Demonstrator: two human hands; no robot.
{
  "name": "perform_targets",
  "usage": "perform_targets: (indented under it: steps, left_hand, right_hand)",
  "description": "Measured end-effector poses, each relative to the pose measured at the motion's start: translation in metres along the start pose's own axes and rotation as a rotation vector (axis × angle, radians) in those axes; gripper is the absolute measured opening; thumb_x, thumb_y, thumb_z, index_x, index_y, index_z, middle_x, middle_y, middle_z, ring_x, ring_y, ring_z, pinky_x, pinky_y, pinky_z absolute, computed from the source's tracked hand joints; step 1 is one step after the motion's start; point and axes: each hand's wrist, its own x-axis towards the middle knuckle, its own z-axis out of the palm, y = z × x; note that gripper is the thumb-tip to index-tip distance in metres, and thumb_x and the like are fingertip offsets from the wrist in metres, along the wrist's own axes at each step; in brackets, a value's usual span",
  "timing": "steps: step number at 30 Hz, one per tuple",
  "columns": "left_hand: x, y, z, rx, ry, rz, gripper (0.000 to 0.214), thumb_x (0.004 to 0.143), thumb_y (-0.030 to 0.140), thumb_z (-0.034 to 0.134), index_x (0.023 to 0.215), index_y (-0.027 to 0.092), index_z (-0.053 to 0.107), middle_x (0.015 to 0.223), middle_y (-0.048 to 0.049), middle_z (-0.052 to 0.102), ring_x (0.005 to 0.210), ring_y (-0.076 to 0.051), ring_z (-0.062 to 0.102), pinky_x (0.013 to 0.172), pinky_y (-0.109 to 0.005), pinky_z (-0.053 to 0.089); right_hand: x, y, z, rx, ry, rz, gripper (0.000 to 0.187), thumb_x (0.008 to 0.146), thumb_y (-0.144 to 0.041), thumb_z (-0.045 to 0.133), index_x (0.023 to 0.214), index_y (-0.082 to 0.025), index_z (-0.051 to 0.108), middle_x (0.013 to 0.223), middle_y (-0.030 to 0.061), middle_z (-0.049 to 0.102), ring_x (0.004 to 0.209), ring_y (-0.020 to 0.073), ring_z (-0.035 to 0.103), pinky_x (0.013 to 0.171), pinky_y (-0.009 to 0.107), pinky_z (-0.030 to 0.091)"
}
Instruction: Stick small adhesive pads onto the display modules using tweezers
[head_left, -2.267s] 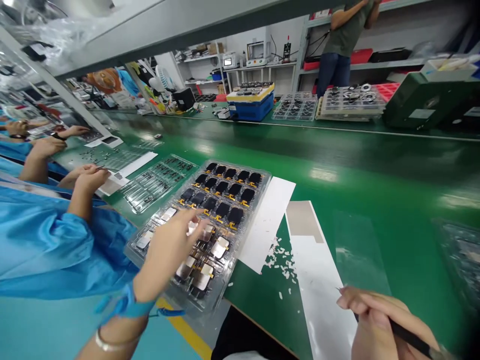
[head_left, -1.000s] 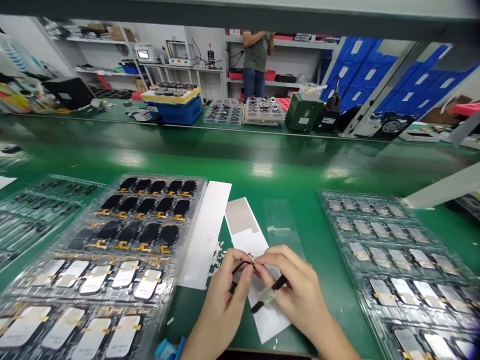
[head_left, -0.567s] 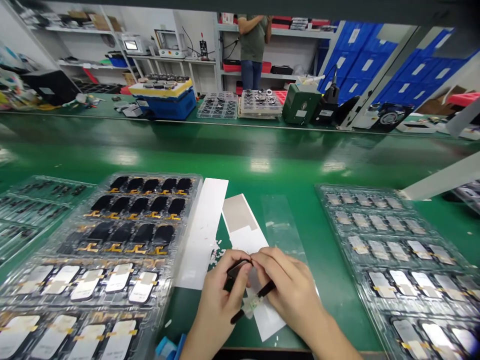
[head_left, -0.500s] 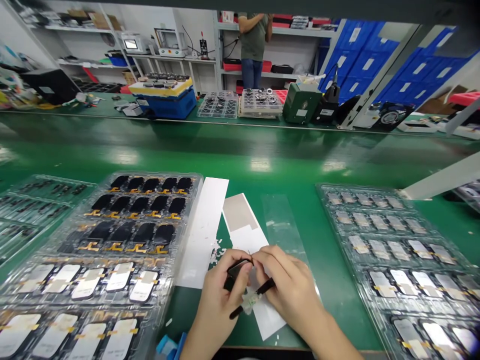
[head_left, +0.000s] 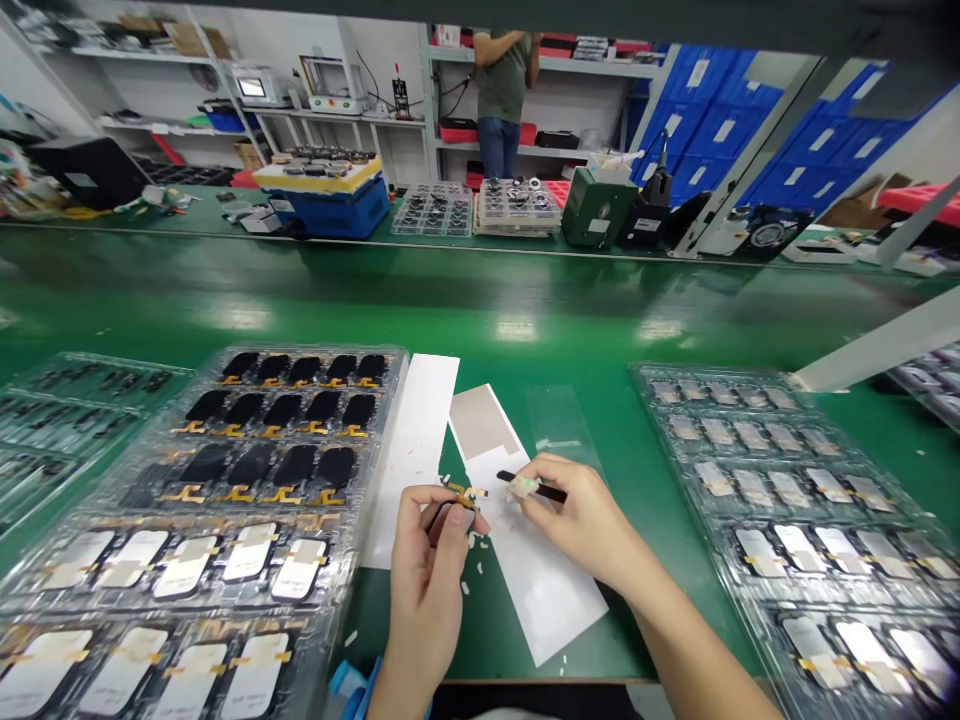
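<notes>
My left hand [head_left: 429, 560] pinches a small dark screen part with an orange flex tail [head_left: 459, 497], held over the green bench. My right hand [head_left: 581, 515] grips black tweezers [head_left: 534, 486] lying across its fingers, tips pointing left toward the part, a short gap between them. Both hands hover above a white backing sheet [head_left: 544, 580] strewn with tiny white scraps. A clear tray [head_left: 225, 500] of black and silvery screen parts lies just left of my left hand.
A second clear tray [head_left: 795, 500] of silvery parts lies at right. Another white strip [head_left: 416, 440] and a clear film [head_left: 559, 425] lie between the trays. Beyond the green conveyor stand a blue crate [head_left: 330, 205], stacked trays and a green machine [head_left: 596, 205]; a person [head_left: 501, 85] stands at the shelves.
My hands have come apart: the right one has moved up and right with the tweezers, and the left one now holds the part alone with its flex tail showing.
</notes>
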Motion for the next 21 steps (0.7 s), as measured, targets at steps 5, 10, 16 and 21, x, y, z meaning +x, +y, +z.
perform_targets:
  steps: [5, 10, 16, 21]
  left_hand:
    - [-0.003, 0.009, 0.004, -0.1, -0.113, -0.123, 0.035, 0.094, 0.054, 0.061, 0.09, 0.021, 0.047, 0.067, 0.0015, 0.066, 0.047, -0.005, 0.034, 0.047, -0.017, 0.027]
    - [-0.006, 0.01, 0.003, -0.094, -0.272, -0.2, 0.037, 0.093, 0.056, 0.062, 0.093, 0.022, 0.049, 0.054, 0.0065, 0.054, 0.046, -0.006, 0.033, 0.046, -0.019, 0.021]
    - [-0.009, 0.003, 0.004, -0.025, -0.285, -0.121, 0.036, 0.096, 0.057, 0.058, 0.095, 0.023, 0.046, 0.06, 0.0073, 0.047, 0.057, -0.01, 0.041, 0.052, -0.021, 0.028]
    - [-0.009, 0.0, 0.002, 0.04, -0.32, -0.104, 0.033, 0.1, 0.056, 0.051, 0.098, 0.024, 0.042, 0.064, 0.0071, 0.045, 0.06, -0.012, 0.041, 0.056, -0.024, 0.03]
  right_hand:
    - [-0.001, 0.009, 0.002, 0.154, -0.015, 0.052, 0.009, 0.079, -0.018, 0.061, 0.078, -0.019, 0.07, 0.085, 0.0033, 0.069, 0.079, 0.0181, 0.061, 0.07, 0.028, 0.042]
    - [-0.002, 0.002, 0.004, 0.379, -0.096, 0.142, 0.019, 0.081, -0.035, 0.071, 0.076, -0.017, 0.069, 0.063, -0.0018, 0.06, 0.054, 0.0103, 0.047, 0.053, 0.023, 0.035]
    - [-0.005, -0.006, 0.008, 0.624, -0.281, 0.216, 0.036, 0.081, -0.052, 0.074, 0.073, -0.017, 0.065, 0.062, 0.0008, 0.065, 0.056, 0.0125, 0.058, 0.056, 0.024, 0.042]
    - [-0.008, -0.006, 0.008, 0.634, -0.289, 0.236, 0.038, 0.082, -0.051, 0.075, 0.074, -0.016, 0.067, 0.054, 0.0006, 0.062, 0.043, 0.0088, 0.045, 0.045, 0.022, 0.031]
